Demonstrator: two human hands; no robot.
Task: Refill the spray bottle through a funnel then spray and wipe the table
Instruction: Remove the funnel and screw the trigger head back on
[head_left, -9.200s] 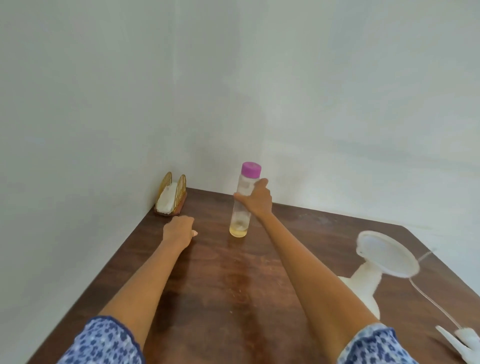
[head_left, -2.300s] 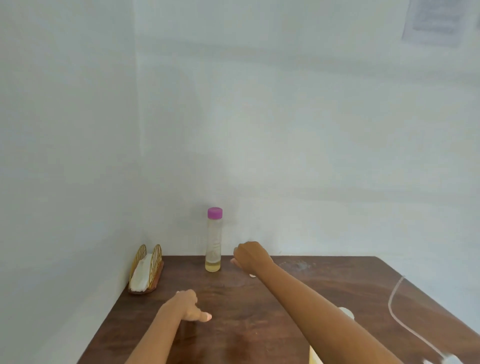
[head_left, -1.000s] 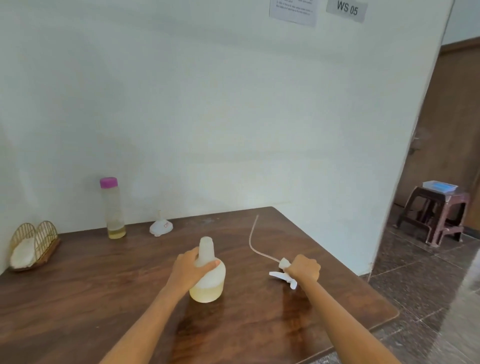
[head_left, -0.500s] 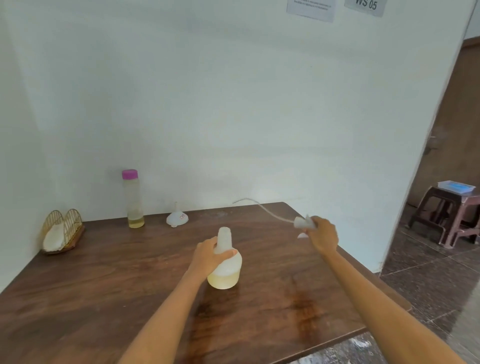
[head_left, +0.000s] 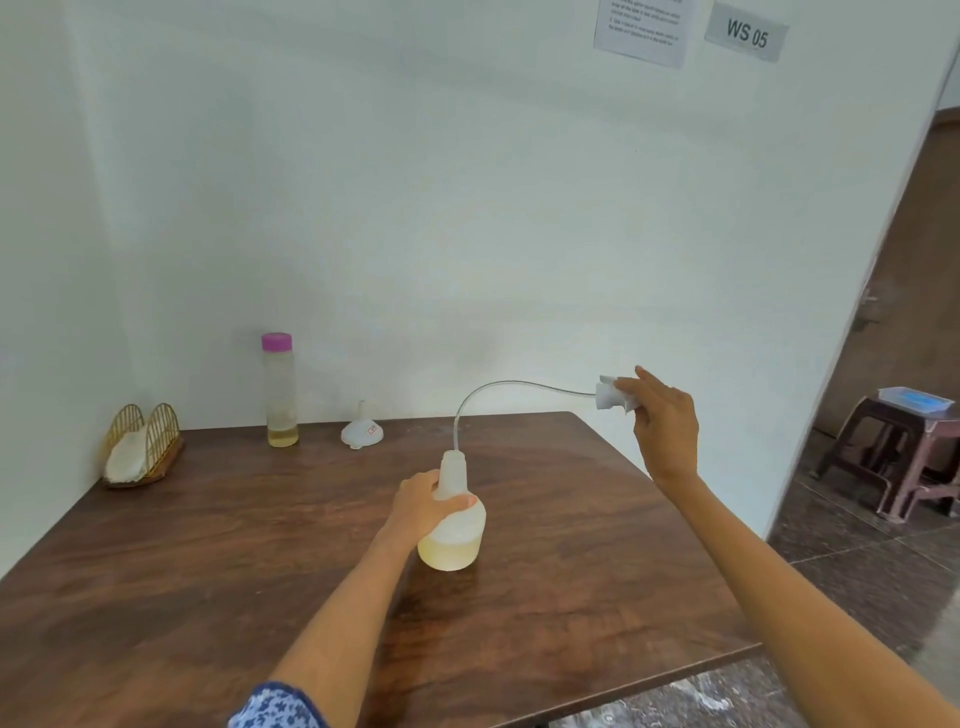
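The squat translucent plastic spray bottle was gripped on the brown wooden desk by the left hand, the white trigger head pinched aloft by the right hand — its curved tube, barely entering the neck, could be flicked out and drip.

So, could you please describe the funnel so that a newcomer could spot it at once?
Look along the back edge of the wooden table, by the wall. Just right of the tall bottle with the pink cap sits the small white funnel, mouth down with its spout pointing up.
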